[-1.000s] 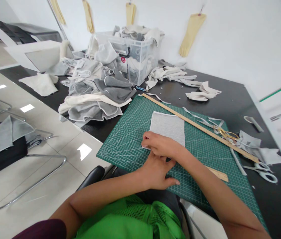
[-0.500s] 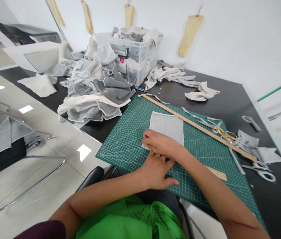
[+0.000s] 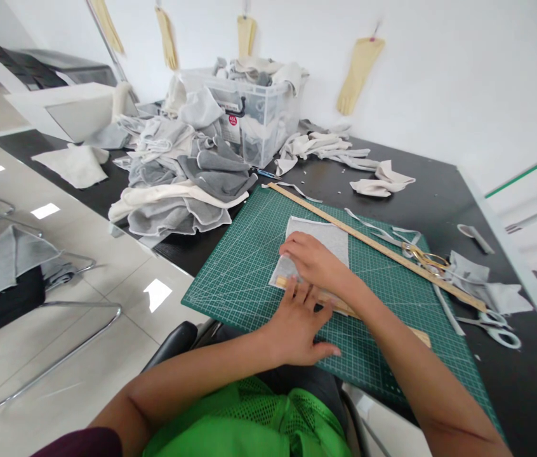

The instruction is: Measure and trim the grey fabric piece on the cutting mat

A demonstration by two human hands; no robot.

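A light grey fabric piece (image 3: 329,238) lies on the green cutting mat (image 3: 230,266), its near part folded or rumpled under my hands. Fingers stretched and spread, my left hand (image 3: 299,324) presses down on a short wooden ruler (image 3: 344,306) that lies across the fabric's near edge. My right hand (image 3: 316,260) is just beyond it, fingers curled and closed at a raised bit of the fabric. Its fingertips are partly hidden. A long wooden ruler (image 3: 373,243) lies diagonally past the fabric.
Grey and white cloths (image 3: 178,184) are heaped at the left, before a clear plastic bin (image 3: 268,120) full of cloth. Gold-handled scissors (image 3: 428,259) and white-handled scissors (image 3: 499,330) lie at the right among scraps (image 3: 468,270). Yellow gloves (image 3: 360,76) hang on the wall.
My right hand has shifted slightly up and right, off the short ruler's left end, showing more of the ruler and the fabric corner. My left hand's fingers have spread along the ruler.
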